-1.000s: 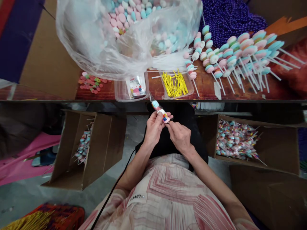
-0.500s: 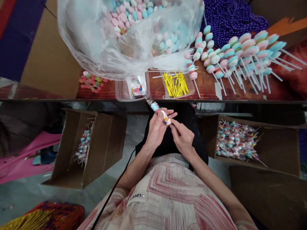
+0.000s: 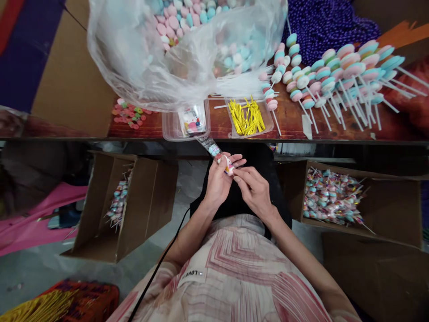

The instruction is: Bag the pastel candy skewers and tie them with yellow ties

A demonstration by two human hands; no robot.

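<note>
My left hand is closed round a candy skewer in a clear printed wrapper, its thumb on top and its other fingers behind. The wrapper's flat end sticks out toward the table edge. At the candy's lower end my right hand pinches with thumb and forefinger; the stick there is hidden. Just beyond, a clear tray holds a stack of printed wrappers. Beside it lie gold twist ties in another clear tray.
A big plastic bag of pastel candies covers the table's back. Unwrapped candy skewers lie piled on the right, before purple beaded strings. Cardboard boxes with wrapped skewers stand at left and right. Loose gummy rings lie at left.
The wrapper's far end now lies spread flatter and further left. My right hand has moved slightly left, its fingertips closer to the candy's lower end. The whole view has shifted a little.
</note>
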